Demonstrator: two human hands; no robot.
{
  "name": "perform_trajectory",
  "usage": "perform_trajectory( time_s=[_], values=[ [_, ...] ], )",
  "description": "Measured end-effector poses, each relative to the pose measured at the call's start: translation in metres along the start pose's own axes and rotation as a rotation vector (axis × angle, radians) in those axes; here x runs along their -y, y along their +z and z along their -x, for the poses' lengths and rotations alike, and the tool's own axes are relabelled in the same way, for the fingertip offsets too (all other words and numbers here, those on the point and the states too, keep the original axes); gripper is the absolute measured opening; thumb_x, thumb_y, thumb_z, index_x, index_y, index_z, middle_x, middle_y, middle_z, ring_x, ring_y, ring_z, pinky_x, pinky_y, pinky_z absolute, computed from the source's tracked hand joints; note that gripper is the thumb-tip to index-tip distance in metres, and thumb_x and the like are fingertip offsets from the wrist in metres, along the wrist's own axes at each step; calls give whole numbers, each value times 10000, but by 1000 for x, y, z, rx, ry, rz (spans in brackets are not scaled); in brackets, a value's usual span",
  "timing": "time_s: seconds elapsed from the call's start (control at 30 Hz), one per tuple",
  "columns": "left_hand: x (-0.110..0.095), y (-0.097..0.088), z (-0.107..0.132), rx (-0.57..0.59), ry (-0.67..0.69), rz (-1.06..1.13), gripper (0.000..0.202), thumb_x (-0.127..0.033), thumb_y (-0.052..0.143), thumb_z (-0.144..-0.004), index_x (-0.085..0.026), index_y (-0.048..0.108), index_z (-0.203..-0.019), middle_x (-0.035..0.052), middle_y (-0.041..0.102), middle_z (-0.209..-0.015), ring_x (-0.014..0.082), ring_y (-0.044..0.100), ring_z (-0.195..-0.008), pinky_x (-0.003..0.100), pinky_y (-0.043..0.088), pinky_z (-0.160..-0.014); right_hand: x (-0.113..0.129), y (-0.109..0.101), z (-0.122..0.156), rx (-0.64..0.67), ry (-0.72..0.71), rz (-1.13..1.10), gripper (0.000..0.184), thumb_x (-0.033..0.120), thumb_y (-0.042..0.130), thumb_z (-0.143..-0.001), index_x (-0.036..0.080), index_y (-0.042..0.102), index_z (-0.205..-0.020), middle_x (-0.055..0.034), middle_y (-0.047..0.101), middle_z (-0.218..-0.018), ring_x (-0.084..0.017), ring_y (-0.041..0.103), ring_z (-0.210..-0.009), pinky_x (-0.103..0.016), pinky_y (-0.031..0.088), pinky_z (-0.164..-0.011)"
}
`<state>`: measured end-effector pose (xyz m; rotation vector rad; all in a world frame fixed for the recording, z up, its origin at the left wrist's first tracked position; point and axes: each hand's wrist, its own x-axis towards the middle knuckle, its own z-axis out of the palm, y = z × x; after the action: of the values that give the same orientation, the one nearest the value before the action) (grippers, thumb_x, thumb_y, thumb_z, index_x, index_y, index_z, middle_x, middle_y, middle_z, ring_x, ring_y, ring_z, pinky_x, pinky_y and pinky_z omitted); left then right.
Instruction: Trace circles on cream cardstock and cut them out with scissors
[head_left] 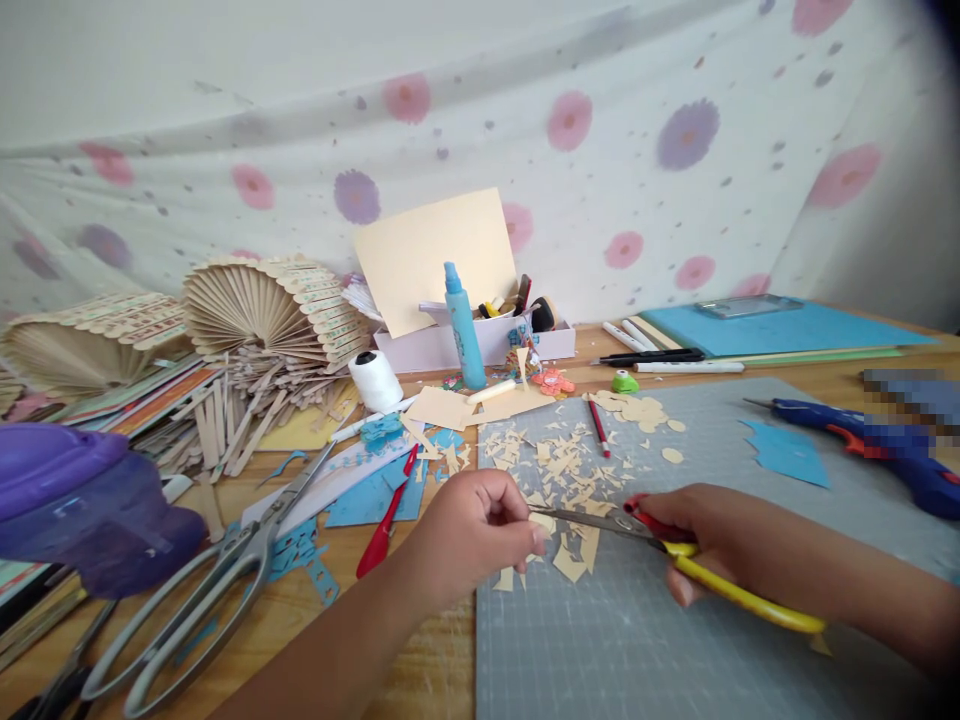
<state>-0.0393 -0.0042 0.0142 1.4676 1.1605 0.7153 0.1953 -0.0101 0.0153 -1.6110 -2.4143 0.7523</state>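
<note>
My right hand (701, 535) grips small scissors with yellow and red handles (679, 550), blades pointing left over the grey cutting mat (645, 640). My left hand (476, 525) is closed in a pinch at the blade tips, holding a small piece of cream paper that I can barely make out. Cream paper scraps (559, 470) lie scattered on the mat just beyond and below both hands.
Large grey scissors (217, 580) and a red-handled tool (382, 530) lie left on the wooden table. A purple container (82, 505), folded paper fans (270, 310), a white thread spool (375, 380), blue glue bottle (463, 325), supply box (487, 340), blue glue gun (862, 440) and blue paper (787, 330) surround the mat.
</note>
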Motion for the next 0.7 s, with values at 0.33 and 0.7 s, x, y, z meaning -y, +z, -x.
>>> perform_trajectory(
  time_s=[0.33, 0.7],
  values=[
    [3, -4, -6, 85, -29, 37, 180, -196, 609, -602, -164, 437, -560, -17, 594, -524, 67, 498, -423, 180, 340, -421, 1, -1, -7, 174, 63, -3, 29, 215, 555, -612, 191, 541, -602, 23, 555, -587, -141, 480, -572, -213, 310, -503],
    [4, -7, -7, 132, -7, 118, 206, -204, 618, -639, -154, 428, -577, -2, 626, -563, 98, 585, -479, 201, 420, -484, -3, 4, -6, 123, -1, 0, 72, 212, 562, -625, 201, 558, -696, 8, 589, -659, -156, 501, -612, -215, 320, -518]
  ],
)
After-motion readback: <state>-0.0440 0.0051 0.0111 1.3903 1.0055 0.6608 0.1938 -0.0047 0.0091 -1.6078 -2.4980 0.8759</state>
